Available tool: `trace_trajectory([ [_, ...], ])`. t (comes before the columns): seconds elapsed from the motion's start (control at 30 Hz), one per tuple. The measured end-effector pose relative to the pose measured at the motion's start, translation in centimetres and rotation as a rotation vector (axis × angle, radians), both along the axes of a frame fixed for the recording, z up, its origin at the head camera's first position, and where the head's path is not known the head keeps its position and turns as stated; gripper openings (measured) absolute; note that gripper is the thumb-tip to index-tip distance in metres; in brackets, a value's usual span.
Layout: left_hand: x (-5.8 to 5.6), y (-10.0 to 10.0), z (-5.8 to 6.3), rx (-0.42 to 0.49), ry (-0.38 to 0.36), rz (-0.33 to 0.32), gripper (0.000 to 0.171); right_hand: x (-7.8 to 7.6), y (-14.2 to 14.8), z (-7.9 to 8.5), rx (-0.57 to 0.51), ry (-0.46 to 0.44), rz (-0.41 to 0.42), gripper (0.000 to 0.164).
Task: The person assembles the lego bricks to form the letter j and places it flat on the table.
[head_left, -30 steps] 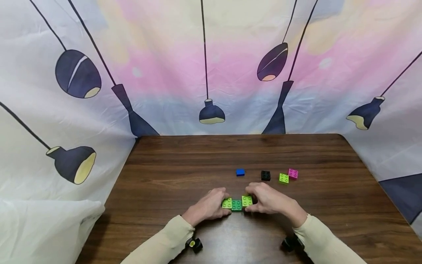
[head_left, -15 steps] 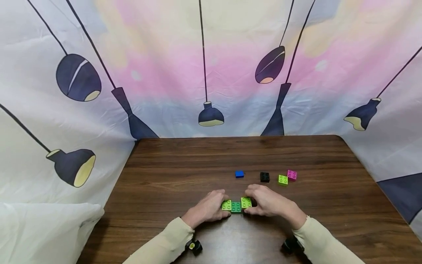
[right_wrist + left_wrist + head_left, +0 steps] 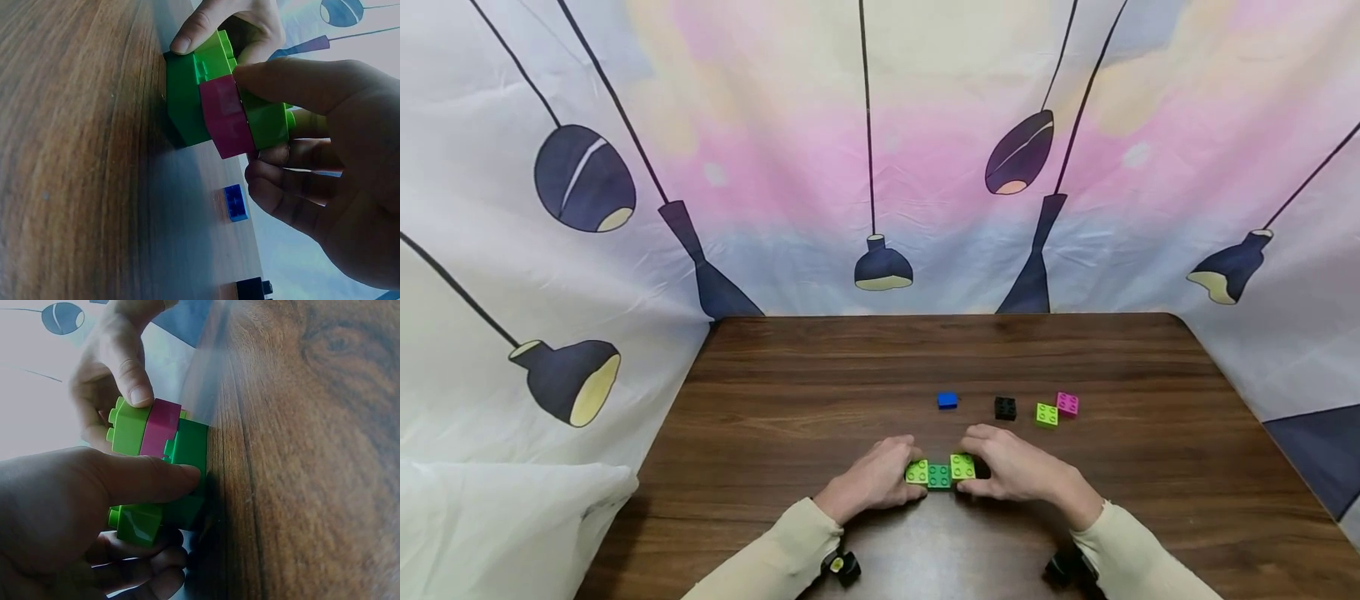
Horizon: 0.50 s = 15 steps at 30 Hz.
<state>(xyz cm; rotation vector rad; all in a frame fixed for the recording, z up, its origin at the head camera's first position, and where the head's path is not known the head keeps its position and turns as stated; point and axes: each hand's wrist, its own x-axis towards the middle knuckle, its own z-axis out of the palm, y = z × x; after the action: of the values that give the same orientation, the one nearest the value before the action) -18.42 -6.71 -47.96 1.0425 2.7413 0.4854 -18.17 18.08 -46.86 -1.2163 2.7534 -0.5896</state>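
Observation:
A green building brick [image 3: 938,477] lies on the table with its studs up. One lime brick [image 3: 917,472] sits on its left end. At the right end a magenta brick [image 3: 225,119] is on the green one, and a second lime brick [image 3: 962,467] tops it; the magenta brick overhangs slightly. My left hand [image 3: 877,475] pinches the left end, its thumb on the green brick's near side and its fingers behind. My right hand [image 3: 1017,467] pinches the upper lime brick, thumb at the near side, fingers behind. Whether the magenta brick is fully pressed down I cannot tell.
Behind the hands lie a blue brick [image 3: 947,401], a black brick [image 3: 1005,407], a loose lime brick [image 3: 1047,415] and a pink brick [image 3: 1067,404], the last two touching or nearly so. The wooden table [image 3: 820,358] ends at a printed cloth backdrop [image 3: 805,167].
Both hands keep their grip and the bricks hold their places on the table. Only the head view has shifted slightly.

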Motion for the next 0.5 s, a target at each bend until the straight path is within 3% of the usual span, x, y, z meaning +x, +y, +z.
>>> trace_trajectory([
  [0.27, 0.26, -0.03, -0.09, -0.004, -0.007, 0.011, 0.036, 0.49, 0.21, -0.21, 0.001, -0.071, -0.018, 0.043],
  [0.5, 0.17, -0.04, 0.02, 0.0, -0.008, 0.021, 0.036, 0.44, 0.32, 0.19, 0.012, -0.039, -0.014, 0.045],
])
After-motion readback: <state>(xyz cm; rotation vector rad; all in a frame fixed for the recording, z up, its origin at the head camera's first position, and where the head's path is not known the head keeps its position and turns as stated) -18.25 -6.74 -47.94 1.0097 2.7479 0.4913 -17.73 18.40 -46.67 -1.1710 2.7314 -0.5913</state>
